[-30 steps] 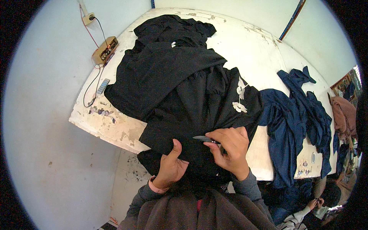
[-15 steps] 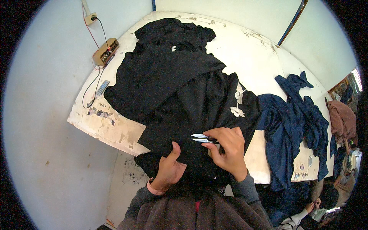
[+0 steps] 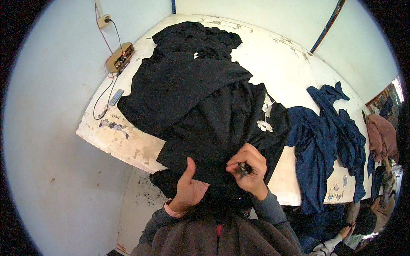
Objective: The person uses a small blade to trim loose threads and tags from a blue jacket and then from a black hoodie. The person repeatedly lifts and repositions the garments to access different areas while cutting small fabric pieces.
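Black cloth (image 3: 205, 115) with white flower patches (image 3: 265, 126) is spread over the table and hangs over its near edge. My left hand (image 3: 190, 190) is at that edge with the thumb stretched up and apart. Its fingers pass under the black cloth and are hidden. Over the cloth to the right, my right hand (image 3: 252, 170) is closed round small thread snips (image 3: 244, 169). Only a blurred dark part of the snips shows inside the curled fingers; the blades cannot be made out.
The worn white table (image 3: 277, 64) meets pale walls. A brown electrical box (image 3: 119, 57) with cords and a remote control (image 3: 116, 97) lie at its left. Dark blue garments (image 3: 316, 149) drape over the right side. Another person's hands (image 3: 348, 230) show at lower right.
My right hand has turned and curled, so the snips' shiny blades, which pointed left before, no longer show. My left hand has barely moved.
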A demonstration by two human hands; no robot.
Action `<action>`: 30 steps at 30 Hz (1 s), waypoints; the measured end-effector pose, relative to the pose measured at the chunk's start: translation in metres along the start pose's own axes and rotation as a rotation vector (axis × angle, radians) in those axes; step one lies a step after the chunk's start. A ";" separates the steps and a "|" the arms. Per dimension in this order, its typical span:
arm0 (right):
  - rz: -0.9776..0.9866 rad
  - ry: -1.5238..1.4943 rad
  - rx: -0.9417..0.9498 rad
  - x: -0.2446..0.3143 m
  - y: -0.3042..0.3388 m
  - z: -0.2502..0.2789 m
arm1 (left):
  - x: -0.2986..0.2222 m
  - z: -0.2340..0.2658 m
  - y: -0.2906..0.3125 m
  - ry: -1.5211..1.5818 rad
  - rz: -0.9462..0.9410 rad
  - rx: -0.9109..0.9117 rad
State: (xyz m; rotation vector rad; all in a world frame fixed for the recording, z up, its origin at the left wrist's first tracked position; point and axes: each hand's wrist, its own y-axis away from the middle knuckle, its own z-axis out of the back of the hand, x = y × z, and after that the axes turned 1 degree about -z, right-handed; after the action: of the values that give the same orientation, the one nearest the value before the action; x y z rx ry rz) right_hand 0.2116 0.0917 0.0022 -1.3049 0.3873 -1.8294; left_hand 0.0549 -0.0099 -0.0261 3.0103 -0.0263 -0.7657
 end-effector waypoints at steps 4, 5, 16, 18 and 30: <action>-0.120 0.048 0.022 0.013 0.006 -0.007 | -0.004 0.001 -0.004 0.082 -0.070 0.090; -0.097 0.060 0.025 0.002 0.017 -0.011 | -0.004 0.002 -0.004 0.081 -0.087 0.103; 0.157 0.397 0.122 0.006 0.039 -0.001 | -0.006 0.015 0.000 0.106 -0.091 0.046; 0.144 0.415 0.073 0.003 0.042 0.005 | -0.018 0.017 0.002 0.086 -0.093 -0.052; -0.294 0.292 0.428 0.011 0.045 0.046 | -0.034 0.046 0.053 -0.208 -0.334 -0.482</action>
State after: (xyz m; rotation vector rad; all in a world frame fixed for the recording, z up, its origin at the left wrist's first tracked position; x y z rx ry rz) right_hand 0.2716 0.0654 -0.0014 -0.8341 -0.0545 -2.2070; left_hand 0.0025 -0.0630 -0.0480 2.4934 0.5791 -0.9435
